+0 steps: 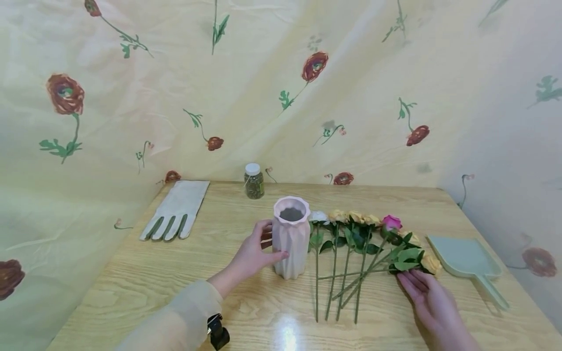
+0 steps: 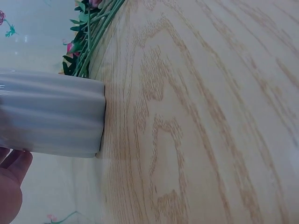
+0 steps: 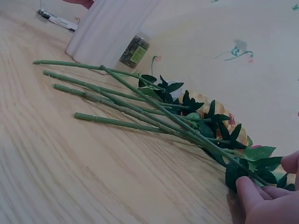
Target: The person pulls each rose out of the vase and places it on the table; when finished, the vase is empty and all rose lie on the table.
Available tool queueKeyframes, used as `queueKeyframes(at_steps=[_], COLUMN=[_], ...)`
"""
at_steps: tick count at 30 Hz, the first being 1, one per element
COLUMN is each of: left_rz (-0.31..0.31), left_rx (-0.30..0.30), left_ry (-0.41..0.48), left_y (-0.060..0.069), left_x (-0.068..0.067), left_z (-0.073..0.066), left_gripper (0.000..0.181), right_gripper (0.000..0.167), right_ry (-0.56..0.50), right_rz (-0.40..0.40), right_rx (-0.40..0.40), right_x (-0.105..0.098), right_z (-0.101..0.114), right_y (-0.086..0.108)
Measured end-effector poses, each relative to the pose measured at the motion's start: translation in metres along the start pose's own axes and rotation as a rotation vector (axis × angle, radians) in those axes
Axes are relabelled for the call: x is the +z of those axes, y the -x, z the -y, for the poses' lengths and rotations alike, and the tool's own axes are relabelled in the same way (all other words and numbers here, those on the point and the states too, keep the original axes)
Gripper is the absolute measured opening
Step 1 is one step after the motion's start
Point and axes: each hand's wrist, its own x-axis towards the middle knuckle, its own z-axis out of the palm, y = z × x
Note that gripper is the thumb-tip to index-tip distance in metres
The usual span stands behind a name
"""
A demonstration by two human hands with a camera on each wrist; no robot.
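A pale pink ribbed vase [image 1: 291, 239] stands upright on the table. My left hand [image 1: 259, 248] grips its side, with the thumb in front and fingers behind; in the left wrist view only part of this hand [image 2: 11, 186] shows beside the vase [image 2: 51, 114]. Right of it lie several artificial roses with green stems [image 3: 117, 122]. A magenta rose [image 1: 391, 223] lies across others. My right hand [image 1: 432, 302] touches the leaves below a yellow rose [image 1: 431, 263] at the right end. In the right wrist view, thumb and fingers [image 3: 250, 191] are apart around its leaves and stem.
A pale green dustpan [image 1: 467, 256] lies at the right. A white-grey glove [image 1: 182, 204] lies at the back left. Behind the vase stands a jar with a white lid [image 1: 253, 183]. Flower-patterned cloth [image 1: 246, 97] hangs behind the wooden table [image 1: 175, 273].
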Motion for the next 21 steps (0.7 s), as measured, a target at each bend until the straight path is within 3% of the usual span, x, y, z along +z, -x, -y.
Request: queueKeyframes(at_steps=[5,6,14,17,21], left_rz=[0.005,0.005,0.013,0.015,0.028], left_rx=[-0.002,-0.002,-0.005,-0.006,0.008], left_ry=[-0.005,-0.006,-0.034,-0.039,-0.041], left_y=[0.001,0.002,0.003,0.004,0.004], left_x=[0.001,0.001,-0.001,-0.002,-0.004], left_z=[0.0,0.0,-0.002,-0.002,-0.001], left_gripper=[0.078,0.078,0.078,0.078,0.077], right_gripper=[0.012,0.011,0.03,0.031,0.048], right_ry=[0.122,0.163,0.481,0.59,0.73], right_rz=[0.026,0.047,0.289,0.324,0.339], right_rx=[-0.013,-0.015,-0.115,-0.154,-0.192], right_x=[-0.002,-0.002,0.0,0.005,0.015], right_z=[0.005,0.007,0.02,0.026,0.036], right_y=[0.007,0.009,0.02,0.02,0.021])
